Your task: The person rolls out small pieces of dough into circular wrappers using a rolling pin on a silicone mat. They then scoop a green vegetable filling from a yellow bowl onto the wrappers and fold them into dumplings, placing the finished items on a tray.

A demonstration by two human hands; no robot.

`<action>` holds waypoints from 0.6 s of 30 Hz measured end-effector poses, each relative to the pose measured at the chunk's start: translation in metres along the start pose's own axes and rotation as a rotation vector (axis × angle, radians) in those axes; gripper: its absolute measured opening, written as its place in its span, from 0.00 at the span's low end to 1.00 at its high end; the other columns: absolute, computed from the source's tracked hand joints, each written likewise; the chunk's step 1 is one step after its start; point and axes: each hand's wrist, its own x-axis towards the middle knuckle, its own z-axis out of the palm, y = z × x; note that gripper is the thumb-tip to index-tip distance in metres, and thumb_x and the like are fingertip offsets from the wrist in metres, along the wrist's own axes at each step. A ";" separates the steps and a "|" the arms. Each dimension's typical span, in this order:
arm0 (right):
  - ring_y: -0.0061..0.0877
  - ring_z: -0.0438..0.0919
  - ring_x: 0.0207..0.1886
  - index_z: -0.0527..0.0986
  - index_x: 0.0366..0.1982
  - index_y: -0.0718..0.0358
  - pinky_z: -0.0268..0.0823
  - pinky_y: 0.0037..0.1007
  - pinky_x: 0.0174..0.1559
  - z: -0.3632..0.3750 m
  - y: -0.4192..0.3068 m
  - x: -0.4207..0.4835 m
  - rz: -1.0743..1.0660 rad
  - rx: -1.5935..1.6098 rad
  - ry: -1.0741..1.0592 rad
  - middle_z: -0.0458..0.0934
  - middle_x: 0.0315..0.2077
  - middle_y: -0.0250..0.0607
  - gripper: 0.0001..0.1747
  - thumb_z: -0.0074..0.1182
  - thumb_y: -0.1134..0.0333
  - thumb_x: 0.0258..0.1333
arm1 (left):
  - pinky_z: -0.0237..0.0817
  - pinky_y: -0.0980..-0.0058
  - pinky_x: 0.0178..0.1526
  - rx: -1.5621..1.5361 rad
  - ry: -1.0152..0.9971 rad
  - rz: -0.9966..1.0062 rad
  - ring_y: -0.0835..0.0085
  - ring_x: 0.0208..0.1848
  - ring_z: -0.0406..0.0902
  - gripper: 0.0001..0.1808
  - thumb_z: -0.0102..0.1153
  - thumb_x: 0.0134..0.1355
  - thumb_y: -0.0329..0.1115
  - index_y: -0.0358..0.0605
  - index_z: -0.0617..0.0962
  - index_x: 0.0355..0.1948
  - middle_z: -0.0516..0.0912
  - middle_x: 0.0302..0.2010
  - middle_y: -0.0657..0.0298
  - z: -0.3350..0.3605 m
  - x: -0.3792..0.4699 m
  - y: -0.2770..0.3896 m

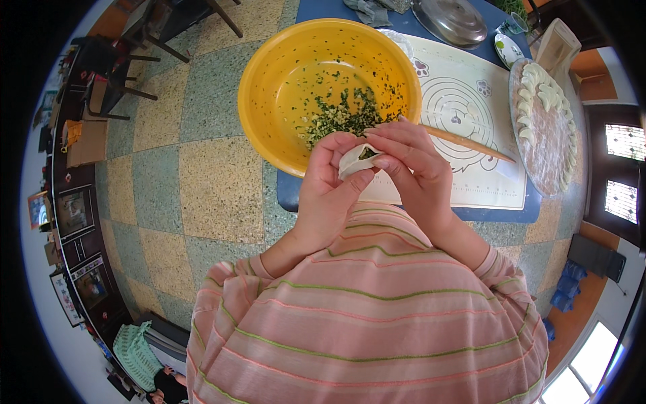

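Both hands hold one dumpling wrapper (355,162) folded around green filling, its top edge partly open. My left hand (330,187) cups it from the left, thumb along its lower side. My right hand (416,169) pinches its right edge between thumb and fingers. Just beyond the hands is a large yellow bowl (272,96) with chopped green and pale filling (343,115) on its bottom. A wooden rolling pin (469,143) lies on the pale printed mat (499,187), its left end hidden behind my right hand. At the right, a round floured board (545,131) carries rows of folded dumplings (526,91).
The blue table (532,209) also bears a metal lid (450,20), a grey cloth (372,11), a small dish (508,49) and a glass (514,24). Dark chairs (118,83) stand on the tiled floor at left. Another person (169,386) is at lower left.
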 end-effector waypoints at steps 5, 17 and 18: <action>0.29 0.80 0.46 0.86 0.37 0.54 0.60 0.46 0.65 -0.007 0.002 0.006 -0.145 -0.165 -0.023 0.85 0.37 0.30 0.11 0.67 0.71 0.49 | 0.67 0.69 0.64 0.207 -0.023 -0.028 0.71 0.61 0.71 0.28 0.51 0.66 0.17 0.42 0.63 0.65 0.70 0.60 0.61 0.006 -0.001 0.002; 0.31 0.76 0.53 0.87 0.38 0.52 0.52 0.52 0.69 -0.016 -0.002 0.012 -0.128 -0.192 -0.175 0.85 0.38 0.24 0.15 0.70 0.65 0.43 | 0.71 0.79 0.50 0.509 -0.076 -0.146 0.78 0.45 0.77 0.24 0.53 0.69 0.23 0.38 0.66 0.64 0.78 0.49 0.63 -0.001 -0.004 0.008; 0.31 0.76 0.53 0.87 0.38 0.53 0.52 0.52 0.69 -0.015 -0.002 0.011 -0.141 -0.197 -0.172 0.85 0.37 0.24 0.14 0.70 0.65 0.43 | 0.71 0.79 0.50 0.499 -0.081 -0.148 0.78 0.45 0.77 0.24 0.53 0.69 0.23 0.38 0.66 0.64 0.78 0.48 0.63 0.000 -0.003 0.009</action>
